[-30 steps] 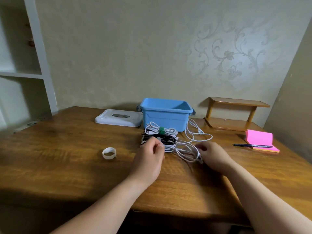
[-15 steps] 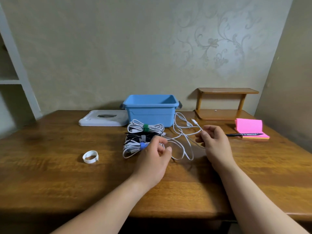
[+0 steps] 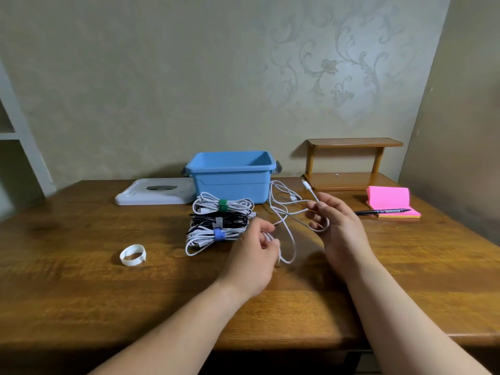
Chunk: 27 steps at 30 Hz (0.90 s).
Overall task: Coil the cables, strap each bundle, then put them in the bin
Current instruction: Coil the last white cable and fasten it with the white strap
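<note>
A loose white cable (image 3: 287, 212) runs between both my hands above the wooden table (image 3: 81, 288). My right hand (image 3: 335, 223) pinches it near its plug end, with one loop round the fingers. My left hand (image 3: 254, 253) grips a lower stretch of the same cable. Left of the hands lie three strapped bundles: white with a green strap (image 3: 222, 204), black with a white strap (image 3: 219, 221), white with a blue strap (image 3: 218, 235). The open blue bin (image 3: 232, 182) stands behind them. A coiled white strap (image 3: 133, 255) lies alone at the left.
The bin's white lid (image 3: 154, 194) lies flat left of the bin. A small wooden shelf (image 3: 349, 163) stands at the back right, with a pink sticky-note pad (image 3: 389, 198) and a black pen (image 3: 384, 211) in front of it. A wall closes the right side.
My right hand has lifted the cable's plug end off the table and taken a loop round its fingers. My left hand moved from the bundles to the loose cable.
</note>
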### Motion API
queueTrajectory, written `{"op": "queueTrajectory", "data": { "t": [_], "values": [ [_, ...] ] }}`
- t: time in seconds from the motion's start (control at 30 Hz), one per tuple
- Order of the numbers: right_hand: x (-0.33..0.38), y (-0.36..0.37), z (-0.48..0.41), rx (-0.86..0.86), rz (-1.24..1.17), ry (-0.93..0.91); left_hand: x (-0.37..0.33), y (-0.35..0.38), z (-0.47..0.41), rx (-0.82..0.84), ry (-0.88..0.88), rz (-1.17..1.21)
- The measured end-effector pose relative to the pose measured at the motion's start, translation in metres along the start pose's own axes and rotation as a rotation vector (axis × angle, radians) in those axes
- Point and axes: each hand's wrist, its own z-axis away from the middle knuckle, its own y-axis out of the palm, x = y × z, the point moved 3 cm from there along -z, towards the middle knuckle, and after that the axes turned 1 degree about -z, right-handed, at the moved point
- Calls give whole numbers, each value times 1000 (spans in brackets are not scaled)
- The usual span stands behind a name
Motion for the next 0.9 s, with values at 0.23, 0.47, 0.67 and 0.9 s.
{"op": "queueTrajectory", "data": {
  "t": [0.23, 0.47, 0.67, 0.9],
  "values": [
    [11, 19, 22, 97, 159, -93, -18, -31, 9, -335, 196, -205],
    [17, 95, 77, 460, 439, -247, -44, -42, -22, -97, -14, 466],
    [24, 86, 42, 140, 645, -374, -62, -103, -24, 11, -50, 774],
    [-18, 146, 30, 737, 1421, -432, -50, -144, -16, 218, -43, 633]
  ]
}}
